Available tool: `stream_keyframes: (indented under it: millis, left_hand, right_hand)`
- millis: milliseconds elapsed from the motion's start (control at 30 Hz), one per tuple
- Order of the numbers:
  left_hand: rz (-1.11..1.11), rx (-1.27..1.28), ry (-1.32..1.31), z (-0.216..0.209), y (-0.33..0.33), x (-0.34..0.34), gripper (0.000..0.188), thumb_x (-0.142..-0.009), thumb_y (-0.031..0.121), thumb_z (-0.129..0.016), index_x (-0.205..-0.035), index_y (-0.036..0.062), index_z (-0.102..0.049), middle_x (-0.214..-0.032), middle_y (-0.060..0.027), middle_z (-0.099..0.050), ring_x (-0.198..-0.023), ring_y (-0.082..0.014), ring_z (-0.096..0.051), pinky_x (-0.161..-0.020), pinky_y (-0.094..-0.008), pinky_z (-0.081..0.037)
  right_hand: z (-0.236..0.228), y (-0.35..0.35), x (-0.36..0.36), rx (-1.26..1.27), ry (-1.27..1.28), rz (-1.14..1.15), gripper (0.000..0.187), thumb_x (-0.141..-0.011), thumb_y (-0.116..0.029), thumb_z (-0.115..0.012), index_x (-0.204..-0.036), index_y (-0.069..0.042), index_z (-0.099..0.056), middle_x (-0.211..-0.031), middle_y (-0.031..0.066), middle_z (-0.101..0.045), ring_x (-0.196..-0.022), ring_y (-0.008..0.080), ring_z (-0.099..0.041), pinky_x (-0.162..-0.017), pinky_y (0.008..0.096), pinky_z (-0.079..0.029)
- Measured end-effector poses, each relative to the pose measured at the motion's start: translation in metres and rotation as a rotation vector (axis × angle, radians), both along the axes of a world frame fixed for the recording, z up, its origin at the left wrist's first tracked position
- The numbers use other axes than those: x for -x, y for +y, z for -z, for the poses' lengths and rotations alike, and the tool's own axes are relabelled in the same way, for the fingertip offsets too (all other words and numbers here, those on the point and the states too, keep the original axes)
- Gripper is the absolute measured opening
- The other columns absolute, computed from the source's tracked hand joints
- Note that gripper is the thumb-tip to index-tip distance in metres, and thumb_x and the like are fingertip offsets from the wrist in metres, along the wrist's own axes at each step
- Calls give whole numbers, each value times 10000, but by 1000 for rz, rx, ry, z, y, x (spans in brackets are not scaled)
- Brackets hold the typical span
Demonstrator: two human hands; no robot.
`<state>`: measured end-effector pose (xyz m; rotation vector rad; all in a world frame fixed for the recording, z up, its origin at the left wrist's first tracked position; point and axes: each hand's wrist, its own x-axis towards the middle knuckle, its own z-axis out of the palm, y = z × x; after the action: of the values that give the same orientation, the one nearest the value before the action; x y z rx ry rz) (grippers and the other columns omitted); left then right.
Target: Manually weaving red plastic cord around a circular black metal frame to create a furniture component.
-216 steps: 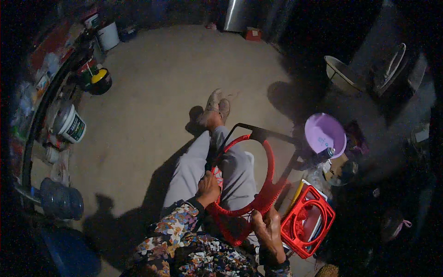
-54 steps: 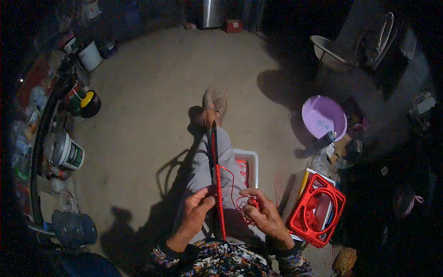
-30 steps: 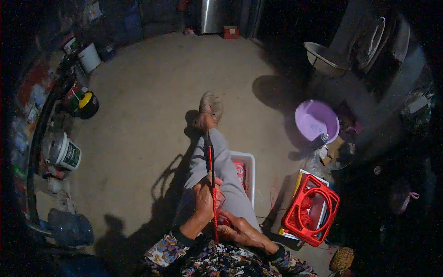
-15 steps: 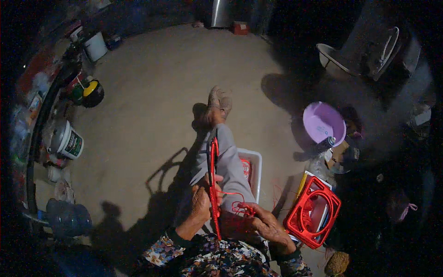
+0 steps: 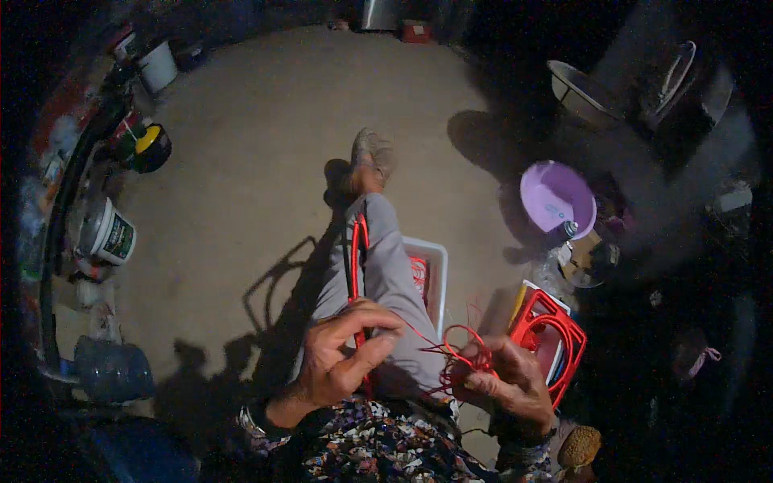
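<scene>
A narrow frame wrapped in red cord [image 5: 354, 258] stands edge-on along my legs, with a dark strip on its left side. My left hand [image 5: 342, 354] is in front of the frame's lower part, fingers curved to the right. A strand of red cord runs from its fingertips to my right hand; the exact grip is partly hidden. My right hand [image 5: 511, 382] is closed on a loose, looped bundle of red cord [image 5: 467, 354], held to the right of the frame above my thigh.
Beside my right leg a white bin [image 5: 440, 278] holds red cord. Farther right, another red frame [image 5: 576, 346] lies on a box. Beyond it are a purple basin [image 5: 555, 197] and a spray can [image 5: 568, 231]. A white bucket [image 5: 117, 233] and a clear water jug [image 5: 113, 369] line the left.
My left hand has come off the frame's side and moved up in front of it, toward the right. My right hand has moved right with the cord bundle, drawing the strand between them.
</scene>
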<state>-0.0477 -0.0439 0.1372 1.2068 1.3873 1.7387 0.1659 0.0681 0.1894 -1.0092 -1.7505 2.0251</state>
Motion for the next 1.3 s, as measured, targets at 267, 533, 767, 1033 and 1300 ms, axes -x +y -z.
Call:
stream_keyframes:
  millis: [267, 533, 767, 1033, 1300]
  left_hand:
    - [546, 319, -98, -5, 23, -33, 530, -811, 254, -710, -1221, -20, -516, -1108, -128, -609, -1062, -173, -565, -946, -328, -417]
    - [333, 362, -298, 8, 45, -35, 188, -849, 114, -646, -984, -17, -647, -799, -28, -650, -750, -75, -594, -686, -210, -476]
    - [279, 327, -7, -12, 62, -25, 145, -857, 135, -636, -913, 3, -658, -777, -20, -650, -698, -69, -582, -638, -219, -472]
    - [286, 251, 229, -23, 77, -25, 184, -868, 174, -626, -952, 13, -655, -880, -35, -663, -811, -107, -593, -741, -259, -479]
    - [362, 368, 116, 11, 66, -35, 400, -844, 261, -667, -1138, 3, -580, -980, -104, -636, -921, -158, -595, -830, -276, -465]
  right_hand:
    - [9, -5, 14, -80, 171, 102, 334, -861, -89, -637, -1158, -12, -505, -998, 69, -615, -880, 137, -583, -767, 266, -483]
    - [30, 12, 11, -32, 182, 122, 381, -902, -188, -602, -1215, -10, -476, -767, 66, -593, -608, 101, -525, -526, 240, -444]
    - [97, 39, -4, -464, 185, 440, 295, -848, -108, -631, -1122, -9, -583, -887, 97, -630, -819, 183, -599, -772, 295, -470]
    - [41, 36, 13, -1204, -191, -69, 288, -785, -99, -679, -1060, -47, -610, -981, 114, -612, -936, 244, -581, -785, 340, -460]
    - [61, 59, -27, -221, 288, 517, 215, -898, -167, -559, -1047, -30, -630, -825, -2, -632, -685, 57, -540, -576, 176, -414]
